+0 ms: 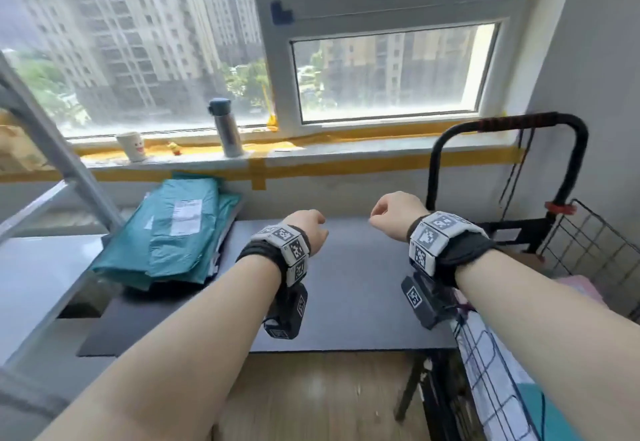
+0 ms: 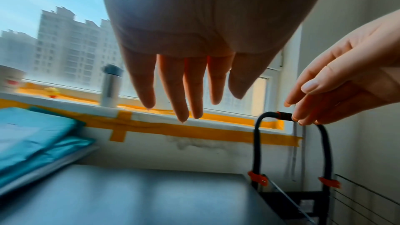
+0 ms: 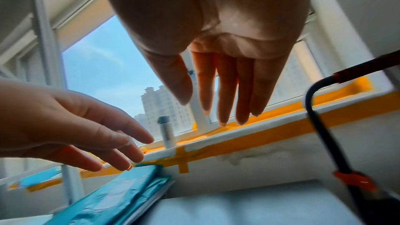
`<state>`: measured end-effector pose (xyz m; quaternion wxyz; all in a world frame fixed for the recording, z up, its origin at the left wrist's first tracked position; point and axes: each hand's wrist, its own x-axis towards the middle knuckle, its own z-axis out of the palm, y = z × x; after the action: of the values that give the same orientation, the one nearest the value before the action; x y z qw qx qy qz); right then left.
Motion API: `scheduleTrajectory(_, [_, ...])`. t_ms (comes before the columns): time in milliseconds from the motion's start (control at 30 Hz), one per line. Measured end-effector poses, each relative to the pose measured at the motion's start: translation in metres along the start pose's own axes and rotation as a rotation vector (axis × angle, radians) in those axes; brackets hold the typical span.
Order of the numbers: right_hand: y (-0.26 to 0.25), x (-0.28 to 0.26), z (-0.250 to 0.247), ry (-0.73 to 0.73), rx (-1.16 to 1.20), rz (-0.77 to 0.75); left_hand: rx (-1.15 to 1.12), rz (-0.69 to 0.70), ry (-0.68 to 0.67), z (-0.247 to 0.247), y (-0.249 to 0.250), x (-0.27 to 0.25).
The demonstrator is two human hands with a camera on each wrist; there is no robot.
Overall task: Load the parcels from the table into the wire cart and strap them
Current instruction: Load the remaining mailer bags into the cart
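On the dark grey tabletop (image 1: 346,284) I saw a stack of teal plastic mailer parcels (image 1: 176,232) w/ a white label on top, lying at the far-left end next to a slanted white metal frame (image 1: 62,163). Behind it, on the windowsill w/ yellow tape, stood a steel flask w/ dark cap (image 1: 225,127), a white paper cup (image 1: 131,146) and a tiny yellow figure (image 1: 174,148). To the right of the table sat the black wire cart (image 1: 595,246), its looped black handle (image 1: 519,125) rising near the wall, orange clips lower on the uprights; some pink and white items lay inside, details unclear.

My left hand (image 1: 306,229) and right hand (image 1: 394,210) hung above the table's middle, palms down, apart from each other, gripping nothing. Wrist cams showed fingers (image 2: 184,88) fairly straight and relaxed on the left, same on the right (image 3: 225,88). Left hand was nearer the parcels but not touching; right hand was near the cart handle, also w/o contact.
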<state>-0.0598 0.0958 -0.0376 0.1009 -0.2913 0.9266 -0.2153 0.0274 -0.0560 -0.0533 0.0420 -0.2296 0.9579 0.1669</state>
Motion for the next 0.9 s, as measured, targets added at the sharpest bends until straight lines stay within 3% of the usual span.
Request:
scheduleTrajectory(233, [-0.158,0.044,0.092,-0.106,0.047,-0.142,-0.012,-0.187,0.068,-0.051,-0.179,-0.023])
scheduleTrajectory(400, [-0.235,0.069,0.146,-0.172,0.033,-0.166,-0.053,-0.267,0.062,-0.066,-0.272,-0.03])
scheduleTrajectory(667, [-0.285,0.126,0.189,-0.235,0.015,-0.143,-0.122,-0.36,0.057,-0.066,-0.357,-0.005])
scheduleTrajectory(900, [-0.295,0.225,0.236,-0.312,0.11,0.006,-0.127,-0.453,0.025,-0.074,-0.412,0.06])
